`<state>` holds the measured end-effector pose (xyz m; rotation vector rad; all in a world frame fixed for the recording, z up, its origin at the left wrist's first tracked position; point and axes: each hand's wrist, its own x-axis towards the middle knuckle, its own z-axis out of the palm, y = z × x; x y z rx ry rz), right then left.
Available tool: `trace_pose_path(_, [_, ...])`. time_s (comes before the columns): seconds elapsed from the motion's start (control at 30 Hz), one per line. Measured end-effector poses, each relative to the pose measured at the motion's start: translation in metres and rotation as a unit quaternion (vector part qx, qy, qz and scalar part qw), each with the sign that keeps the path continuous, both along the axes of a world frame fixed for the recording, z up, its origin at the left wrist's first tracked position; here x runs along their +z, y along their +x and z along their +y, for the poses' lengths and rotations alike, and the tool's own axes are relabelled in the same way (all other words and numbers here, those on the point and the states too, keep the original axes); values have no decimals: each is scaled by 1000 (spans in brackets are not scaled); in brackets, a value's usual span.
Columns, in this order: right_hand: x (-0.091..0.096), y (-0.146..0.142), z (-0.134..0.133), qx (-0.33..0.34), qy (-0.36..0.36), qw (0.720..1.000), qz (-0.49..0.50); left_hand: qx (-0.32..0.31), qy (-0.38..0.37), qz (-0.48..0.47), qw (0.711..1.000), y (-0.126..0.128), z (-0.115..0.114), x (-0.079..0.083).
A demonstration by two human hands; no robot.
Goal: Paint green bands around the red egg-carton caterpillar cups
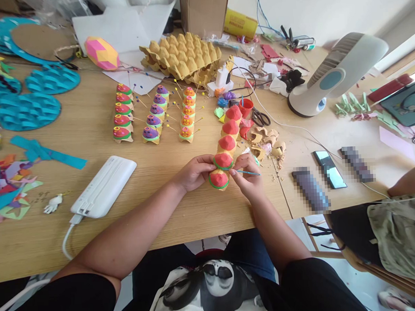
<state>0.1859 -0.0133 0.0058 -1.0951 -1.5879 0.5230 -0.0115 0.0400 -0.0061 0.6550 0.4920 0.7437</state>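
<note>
My left hand [196,173] pinches the left side of an egg-carton strip [226,144] topped with red clay caps. Green clay edging runs round the two caps nearest me. From the other side, my right hand [247,176] has its fingers closed on a thin blue stick [251,173], its tip hidden by the fingers close to the second cap. Beyond my left hand stand three finished-looking carton strips: one red [123,108], one purple [154,116] and one orange [189,110], with ball-headed pins stuck in or beside them.
A white power bank [104,186] lies left of my arm. Behind are stacked egg trays [180,56], a red cup [246,107], black scissors [261,118] and carton scraps [267,141]. A white fan [334,74] and phone [329,168] are at right, near another person's arm [410,178].
</note>
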Motion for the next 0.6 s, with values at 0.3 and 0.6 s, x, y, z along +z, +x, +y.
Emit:
trace_pose_path(0.3, [1, 0, 0, -6, 21, 1000, -8, 5, -10, -5, 1000, 0, 0, 0])
trace_pose_path(0.6, [1, -1, -1, -11, 20, 999, -34, -4, -1, 0, 1000, 0, 0, -1])
